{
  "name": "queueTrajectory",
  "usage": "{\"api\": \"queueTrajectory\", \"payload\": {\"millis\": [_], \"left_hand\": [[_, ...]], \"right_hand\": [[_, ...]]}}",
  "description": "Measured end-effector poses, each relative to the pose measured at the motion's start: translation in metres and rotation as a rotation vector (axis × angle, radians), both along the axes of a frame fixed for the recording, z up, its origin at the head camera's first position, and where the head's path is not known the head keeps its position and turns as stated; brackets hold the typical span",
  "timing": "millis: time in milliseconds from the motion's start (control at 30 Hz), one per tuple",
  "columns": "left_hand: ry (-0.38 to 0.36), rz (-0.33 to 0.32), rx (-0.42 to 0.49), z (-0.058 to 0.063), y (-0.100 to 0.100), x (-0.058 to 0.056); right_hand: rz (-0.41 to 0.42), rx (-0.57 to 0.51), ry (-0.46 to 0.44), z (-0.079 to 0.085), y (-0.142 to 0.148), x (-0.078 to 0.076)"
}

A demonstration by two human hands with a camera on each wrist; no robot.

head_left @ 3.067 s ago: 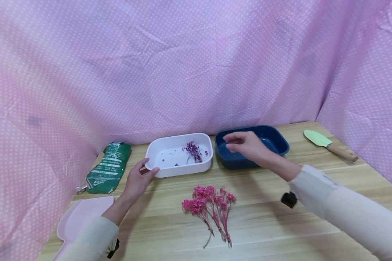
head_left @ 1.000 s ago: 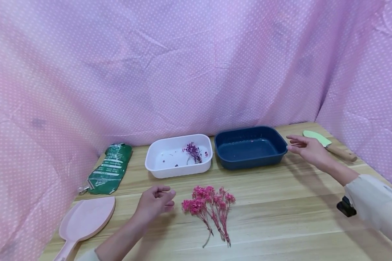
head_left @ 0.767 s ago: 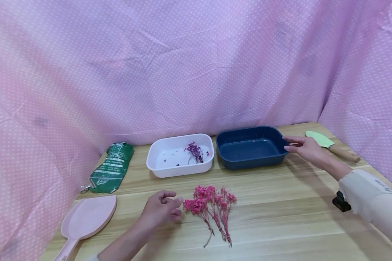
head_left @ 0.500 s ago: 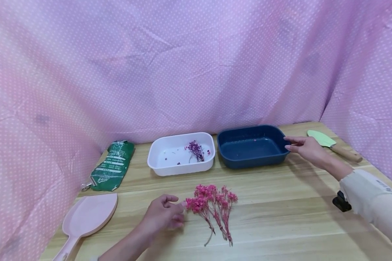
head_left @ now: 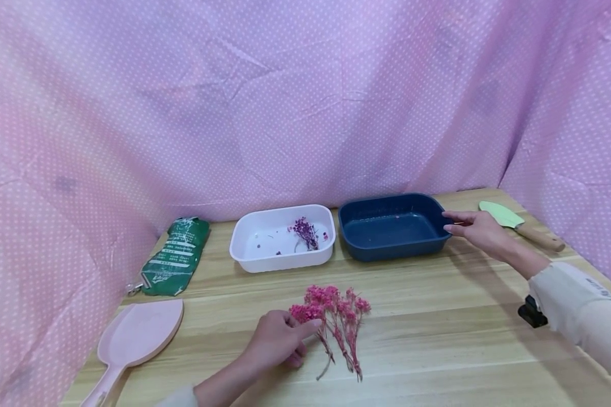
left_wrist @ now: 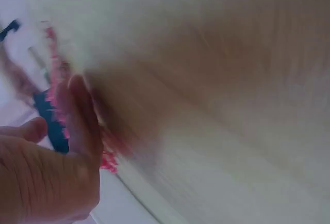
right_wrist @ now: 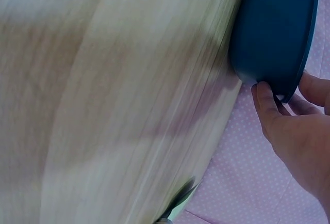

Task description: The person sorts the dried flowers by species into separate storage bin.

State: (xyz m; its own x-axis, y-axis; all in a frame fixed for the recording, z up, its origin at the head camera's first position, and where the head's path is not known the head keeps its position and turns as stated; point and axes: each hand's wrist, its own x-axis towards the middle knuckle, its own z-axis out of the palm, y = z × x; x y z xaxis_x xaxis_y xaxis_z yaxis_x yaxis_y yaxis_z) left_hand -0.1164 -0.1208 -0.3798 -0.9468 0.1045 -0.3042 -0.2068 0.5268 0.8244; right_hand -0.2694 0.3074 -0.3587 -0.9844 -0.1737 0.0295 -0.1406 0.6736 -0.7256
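The left hand (head_left: 279, 339), grip wide, is at the pink flowers (head_left: 331, 298), likely light, brittle; pinch their 5 o'clock stems (head_left: 356, 364). Right hand's (head_left: 482, 230) grip: cannot tell.

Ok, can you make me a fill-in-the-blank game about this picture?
1. The right hand touches a dark tub whose colour is ____.
2. The pale tub holding purple flowers is coloured ____.
3. The loose flowers nearest the left hand are coloured ____.
4. The green-bladed trowel lies on the person's ____ side.

Missing words: blue; white; pink; right.
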Motion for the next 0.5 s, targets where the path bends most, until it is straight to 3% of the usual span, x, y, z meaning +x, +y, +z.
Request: {"api": "queueTrajectory", "payload": {"millis": [167,267,367,500], "left_hand": [[0.237,-0.057,-0.365,-0.010,0.009,-0.014],[0.350,-0.096,-0.516,-0.012,0.011,-0.018],[0.438,-0.133,-0.574,-0.009,0.010,-0.019],[0.465,-0.174,-0.536,-0.002,0.005,-0.018]], "right_hand": [[0.002,0.004,-0.006,-0.003,0.000,-0.002],[0.006,0.006,-0.016,-0.003,-0.001,-0.003],[0.006,0.009,-0.015,-0.003,-0.002,-0.004],[-0.001,0.019,-0.008,-0.002,-0.001,-0.004]]}}
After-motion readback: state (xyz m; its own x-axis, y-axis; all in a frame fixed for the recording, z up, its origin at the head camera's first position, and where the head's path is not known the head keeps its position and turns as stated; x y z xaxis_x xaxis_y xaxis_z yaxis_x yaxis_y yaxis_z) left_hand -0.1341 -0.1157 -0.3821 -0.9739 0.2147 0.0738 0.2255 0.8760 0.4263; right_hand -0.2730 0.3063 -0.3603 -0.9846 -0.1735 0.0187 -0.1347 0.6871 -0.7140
